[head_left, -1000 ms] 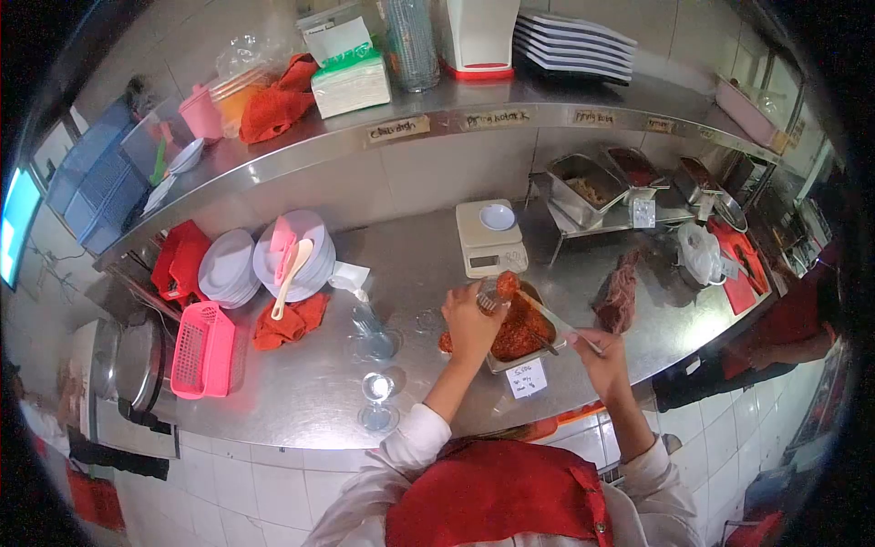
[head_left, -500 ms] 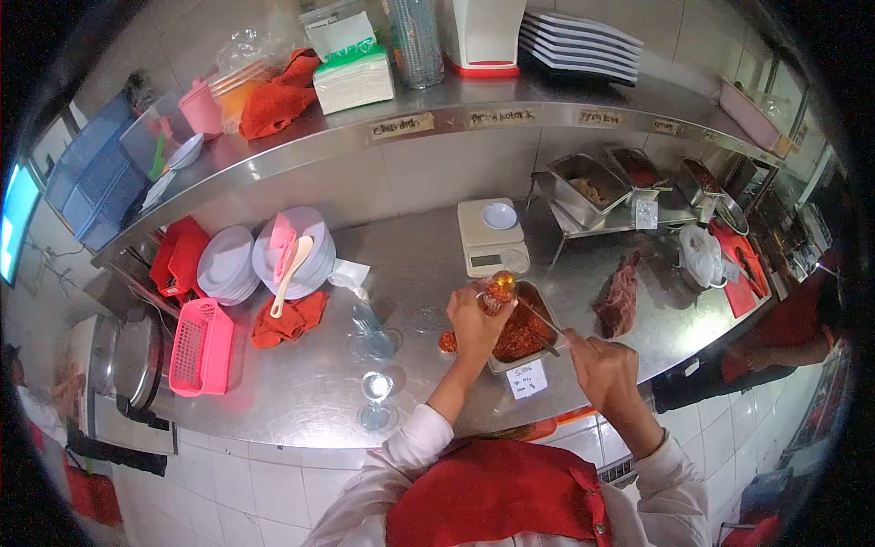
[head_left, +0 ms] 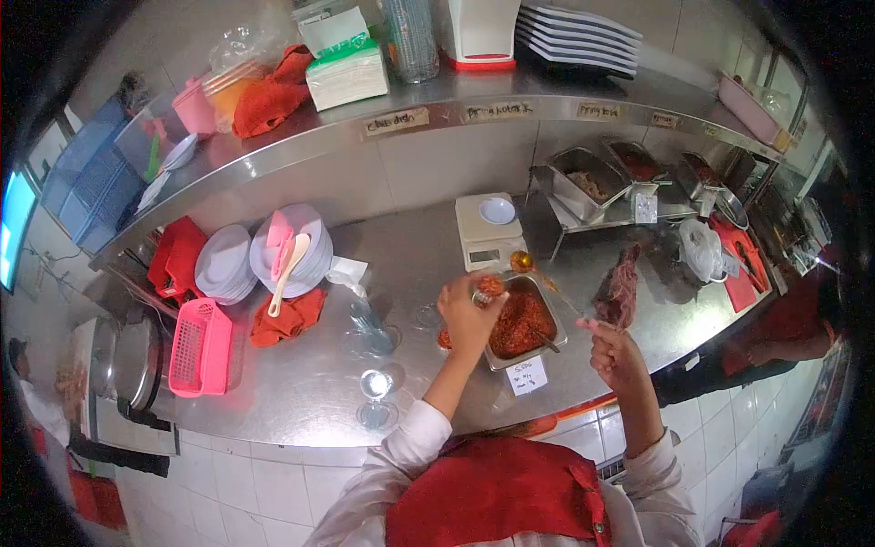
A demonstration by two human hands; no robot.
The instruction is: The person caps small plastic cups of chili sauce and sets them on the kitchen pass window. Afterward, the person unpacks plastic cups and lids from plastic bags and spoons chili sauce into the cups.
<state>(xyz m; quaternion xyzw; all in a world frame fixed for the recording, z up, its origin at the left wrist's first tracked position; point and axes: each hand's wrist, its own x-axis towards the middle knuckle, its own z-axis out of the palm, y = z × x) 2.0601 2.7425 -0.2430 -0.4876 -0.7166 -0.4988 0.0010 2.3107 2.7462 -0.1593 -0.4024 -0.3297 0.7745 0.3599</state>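
My left hand (head_left: 469,319) grips a small clear cup (head_left: 489,290) filled with chunky red chili sauce, held over the left edge of a steel pan. A long-handled ladle (head_left: 521,262) is in my right hand (head_left: 615,354); its bowl, glossy with orange oil, is above the pan's far edge, apart from the cup. More of the red chili sauce (head_left: 524,324) lies in the steel pan (head_left: 560,330), where a spoon handle (head_left: 547,342) sticks out. Partly hidden behind my left hand stands another small cup of red sauce (head_left: 445,339).
A white kitchen scale (head_left: 478,232) with a small dish sits behind the pan. To the right are a wrapped dark red item (head_left: 620,287) and a plastic bag (head_left: 700,253). Glasses (head_left: 369,328), plates (head_left: 223,263) and a pink basket (head_left: 200,346) stand left. A shelf (head_left: 428,118) crosses above.
The ladle has come away from over the cup, toward the right and back. My right hand has shifted slightly right. The sauce in the cup now shows uncovered.
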